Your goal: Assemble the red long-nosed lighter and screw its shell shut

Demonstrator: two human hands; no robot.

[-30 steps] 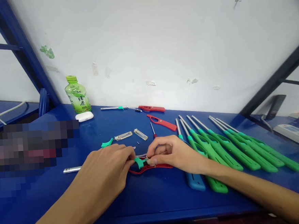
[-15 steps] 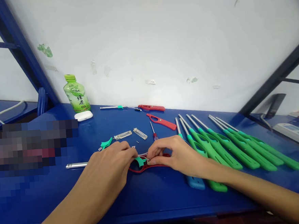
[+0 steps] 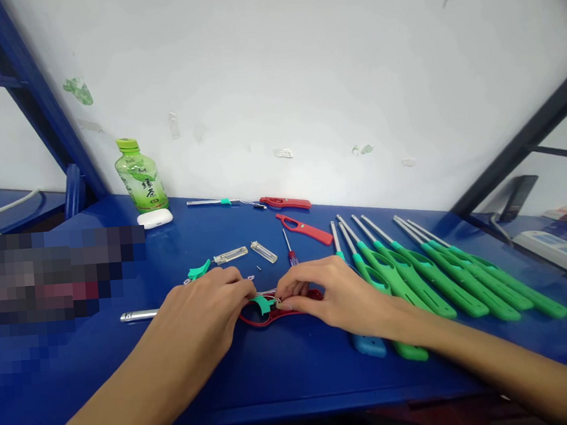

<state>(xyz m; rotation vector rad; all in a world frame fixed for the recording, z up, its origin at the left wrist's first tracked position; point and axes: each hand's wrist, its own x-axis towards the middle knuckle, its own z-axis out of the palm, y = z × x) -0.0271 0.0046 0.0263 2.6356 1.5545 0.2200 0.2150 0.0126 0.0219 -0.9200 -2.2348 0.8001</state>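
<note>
An opened red lighter shell (image 3: 257,324) lies on the blue table in front of me, with a green trigger (image 3: 261,304) set in it. My left hand (image 3: 212,301) is closed over the lighter's left part, and its metal tube (image 3: 138,315) sticks out on the far side. Its fingertips press by the trigger; what lies under the palm is hidden. My right hand (image 3: 328,293) pinches a thin pale wire beside the trigger, over the shell's handle. Near the left hand lie another green trigger (image 3: 199,270) and two clear fuel tanks (image 3: 231,255) (image 3: 263,252).
A screwdriver (image 3: 290,247), red shell halves (image 3: 307,229) and a metal tube with wire (image 3: 213,202) lie behind. Several green lighters (image 3: 443,279) are lined up at right. A green tea bottle (image 3: 140,177) and a white case (image 3: 154,219) stand back left, near the wall.
The view has shifted slightly. Both hands stay at the lighter, the right fingertips still pinching beside the green trigger, with only a very small movement.
</note>
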